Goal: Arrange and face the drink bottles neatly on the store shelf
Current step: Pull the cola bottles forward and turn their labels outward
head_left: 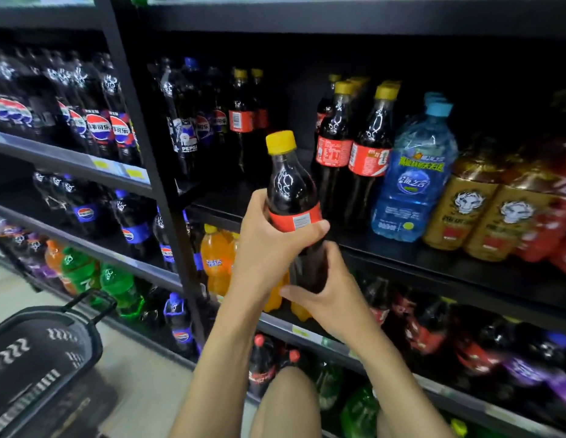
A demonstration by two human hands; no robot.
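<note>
L hand point(269, 245) is gripping cola bottle point(289, 184) at label, thumb across front. R hand point(334, 292), just below, is wrapping bottle's lower body. 2 forearms point(225, 343) are pointing up & fwd.

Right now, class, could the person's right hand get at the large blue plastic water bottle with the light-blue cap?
Probably not yet: the right hand grips the yellow-capped dark cola bottle. Nothing stands before the large blue plastic water bottle, though.

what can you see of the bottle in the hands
The bottle is clear plastic, full of dark cola, with a yellow cap and a red label bearing a small white patch. It is held nearly upright before the shelf. The left hand grips the label; the right hand grips the lower body.
</note>
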